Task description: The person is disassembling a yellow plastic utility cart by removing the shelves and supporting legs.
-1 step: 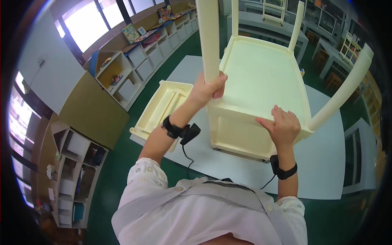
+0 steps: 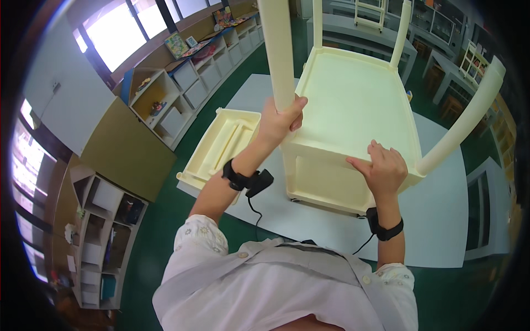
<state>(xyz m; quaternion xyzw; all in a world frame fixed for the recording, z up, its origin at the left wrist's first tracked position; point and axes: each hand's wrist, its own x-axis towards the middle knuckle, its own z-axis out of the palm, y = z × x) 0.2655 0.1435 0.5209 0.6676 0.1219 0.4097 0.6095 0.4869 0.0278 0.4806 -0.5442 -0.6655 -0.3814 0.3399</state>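
Observation:
My left hand (image 2: 280,122) is wrapped around the base of a thick cream post (image 2: 279,52). The post stands at the near left corner of a cream plastic shelf unit (image 2: 356,102), whose flat top has a raised rim. Over the near rim lies my right hand (image 2: 383,168), its fingers bent on top and its thumb along the outer side. Several posts rise from the unit's corners, the near right post (image 2: 466,121) among them. Left of the unit, partly behind my left forearm, a separate cream tray (image 2: 201,144) rests on the table.
The shelf unit stands on a pale grey table (image 2: 430,231). Black straps with small boxes and cables circle both my wrists. Low cubby shelves (image 2: 96,248) are at the left, with another shelf row (image 2: 190,80) under the windows. A grey table frame (image 2: 488,207) is at the right.
The top of the near left post has tipped slightly left, with my left hand still around its base. My right hand stays on the rim. The whole view has shifted a little.

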